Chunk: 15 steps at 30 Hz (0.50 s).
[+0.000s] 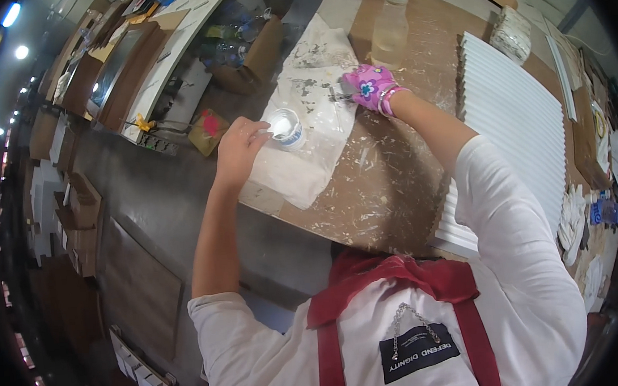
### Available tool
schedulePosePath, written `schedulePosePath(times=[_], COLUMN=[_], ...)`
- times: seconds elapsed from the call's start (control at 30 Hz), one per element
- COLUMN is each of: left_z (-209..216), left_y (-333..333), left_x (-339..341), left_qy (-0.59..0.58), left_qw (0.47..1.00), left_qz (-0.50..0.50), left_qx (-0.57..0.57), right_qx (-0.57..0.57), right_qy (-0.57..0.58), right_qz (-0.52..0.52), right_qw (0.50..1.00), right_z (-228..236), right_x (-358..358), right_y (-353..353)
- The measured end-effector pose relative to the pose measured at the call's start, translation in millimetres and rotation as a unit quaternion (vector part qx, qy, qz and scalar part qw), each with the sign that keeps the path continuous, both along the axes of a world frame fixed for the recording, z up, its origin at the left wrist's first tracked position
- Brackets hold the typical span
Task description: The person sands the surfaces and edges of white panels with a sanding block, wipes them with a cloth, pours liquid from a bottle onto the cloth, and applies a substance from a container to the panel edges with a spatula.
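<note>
My left hand is bare, its fingers closed at the rim of a small white tub with blue marking. The tub is open, with white paste-like stuff inside. Something white shows at my fingertips over the rim; I cannot make out what it is. In a pink flowered glove, my right hand is closed around a thin grey tool, whose shape is partly hidden. The tool is over a stained white cloth, on which the tub stands upright.
Beyond my right hand stands a clear bottle with a white cap. A white corrugated sheet lies along the right of the brown, paint-marked tabletop. Past the table's left edge are a cardboard box of bottles and a long bench.
</note>
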<state>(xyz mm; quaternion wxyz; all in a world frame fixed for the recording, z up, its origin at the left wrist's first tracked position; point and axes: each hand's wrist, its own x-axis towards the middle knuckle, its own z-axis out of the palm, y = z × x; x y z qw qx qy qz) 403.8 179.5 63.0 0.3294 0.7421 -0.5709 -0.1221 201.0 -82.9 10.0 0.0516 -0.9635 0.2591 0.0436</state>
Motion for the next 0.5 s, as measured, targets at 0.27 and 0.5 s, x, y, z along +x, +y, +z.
schedulePosePath(times=[0.27, 0.5], left_z=[7.2, 6.1], left_y=[-1.8, -25.3], left_x=[18.9, 22.9], left_qy=[-0.029, -0.108], left_qw=[0.994, 0.978], left_qz=[-0.074, -0.155], left_qx=[0.073, 0.085], right_qx=[0.041, 0.579], right_qy=[-0.170, -0.374], right_qz=[0.010, -0.104], right_qw=[0.985, 0.717], right_z=[17.5, -14.2], right_x=[-25.3, -45.4], right_y=[10.4, 29.9])
